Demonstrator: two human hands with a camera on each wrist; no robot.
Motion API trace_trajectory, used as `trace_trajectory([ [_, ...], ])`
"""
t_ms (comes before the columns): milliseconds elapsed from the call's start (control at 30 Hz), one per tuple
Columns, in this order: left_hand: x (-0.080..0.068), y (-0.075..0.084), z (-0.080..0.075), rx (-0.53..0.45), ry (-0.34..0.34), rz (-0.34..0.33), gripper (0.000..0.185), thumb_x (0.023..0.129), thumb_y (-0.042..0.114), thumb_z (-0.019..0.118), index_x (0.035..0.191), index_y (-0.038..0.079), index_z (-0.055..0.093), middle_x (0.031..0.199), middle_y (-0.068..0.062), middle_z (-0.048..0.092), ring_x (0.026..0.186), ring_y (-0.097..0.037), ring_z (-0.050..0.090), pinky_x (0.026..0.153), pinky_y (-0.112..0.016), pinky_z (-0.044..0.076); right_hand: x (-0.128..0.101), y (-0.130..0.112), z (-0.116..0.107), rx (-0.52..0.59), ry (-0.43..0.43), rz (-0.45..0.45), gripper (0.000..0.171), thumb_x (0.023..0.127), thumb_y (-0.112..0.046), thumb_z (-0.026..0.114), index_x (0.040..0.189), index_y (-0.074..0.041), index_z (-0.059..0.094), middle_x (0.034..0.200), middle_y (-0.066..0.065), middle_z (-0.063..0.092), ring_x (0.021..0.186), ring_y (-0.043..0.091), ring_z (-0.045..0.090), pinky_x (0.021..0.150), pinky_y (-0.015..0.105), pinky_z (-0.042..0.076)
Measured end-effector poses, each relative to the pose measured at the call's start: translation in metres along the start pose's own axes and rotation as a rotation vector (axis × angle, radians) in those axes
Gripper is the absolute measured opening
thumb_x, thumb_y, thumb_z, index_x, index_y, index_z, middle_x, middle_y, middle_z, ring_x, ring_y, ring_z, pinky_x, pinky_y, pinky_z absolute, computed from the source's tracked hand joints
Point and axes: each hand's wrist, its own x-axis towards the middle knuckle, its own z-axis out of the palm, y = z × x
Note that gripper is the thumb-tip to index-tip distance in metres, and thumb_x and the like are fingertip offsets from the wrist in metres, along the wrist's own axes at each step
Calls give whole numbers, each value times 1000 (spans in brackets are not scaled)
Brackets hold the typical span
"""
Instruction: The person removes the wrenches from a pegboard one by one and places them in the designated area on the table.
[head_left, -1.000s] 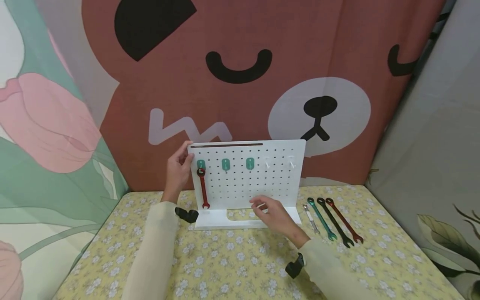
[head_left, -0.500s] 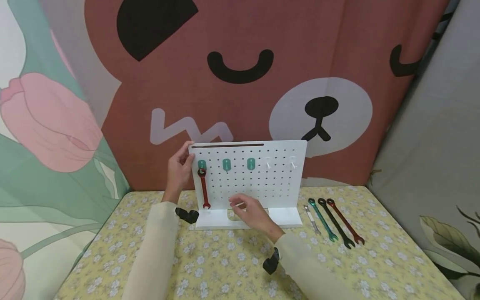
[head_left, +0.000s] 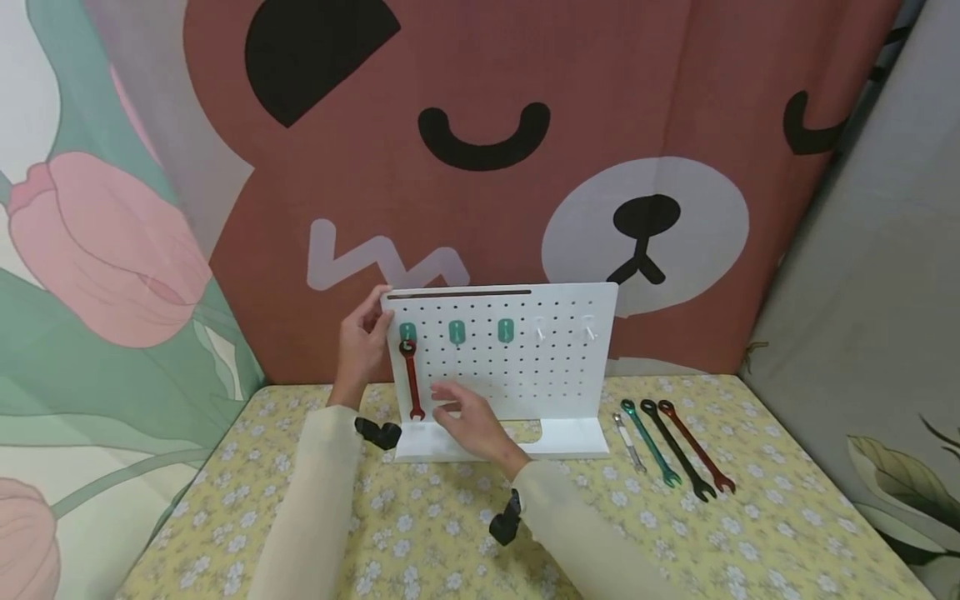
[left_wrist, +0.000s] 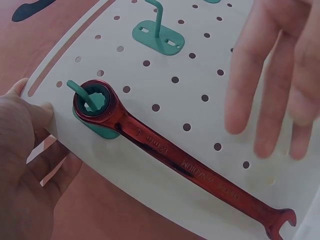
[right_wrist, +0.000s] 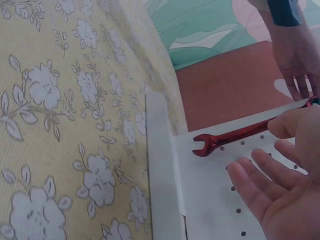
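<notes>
A white pegboard (head_left: 517,371) stands upright on its base. My left hand (head_left: 362,346) grips its upper left edge, thumb in front and fingers behind. From the leftmost teal hook hangs a red combination wrench (left_wrist: 175,159), its ratcheting ring end over the hook and its open end pointing down. My right hand (head_left: 476,425) is just right of the wrench's lower end, in front of the board, fingers loosely spread and holding nothing. In the right wrist view that hand (right_wrist: 292,200) faces the wrench (right_wrist: 242,133) with a gap before its shaft.
Two more teal hooks (head_left: 457,332) and two white hooks (head_left: 540,329) run along the board. Right of it on the flowered tablecloth (head_left: 420,533) lie a small silver wrench (head_left: 628,443), a green wrench (head_left: 651,442), a black wrench (head_left: 677,450) and another red wrench (head_left: 697,447).
My right hand has moved left across the front of the board, toward the hanging wrench. The left hand keeps its grip on the edge, and the wrenches have stayed in place.
</notes>
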Motion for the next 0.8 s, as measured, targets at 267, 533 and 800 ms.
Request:
trace_trajectory([
  [267, -8, 26, -1, -2, -8, 16, 38, 103, -5, 57, 141, 0, 61, 94, -34, 62, 73, -25, 48, 65, -24, 38, 6, -1, 11, 49, 29, 60, 47, 106, -13, 56, 152, -10, 47, 145, 11, 56, 126, 29, 58, 105, 44, 45],
  [533, 4, -12, 3, -7, 10, 18, 38, 105, 1, 57, 142, 4, 61, 94, -31, 63, 75, -28, 48, 65, -24, 38, 16, -5, 26, 64, 24, 81, 42, 106, -15, 57, 148, -14, 53, 141, 4, 59, 128, 26, 57, 104, 45, 45],
  [800, 4, -14, 1, -8, 15, 32, 36, 105, 5, 60, 140, 7, 64, 89, -24, 63, 72, -26, 49, 64, -26, 39, 25, -13, 32, 65, 10, 91, 39, 107, -20, 57, 146, -14, 54, 133, 4, 62, 122, 24, 59, 101, 44, 48],
])
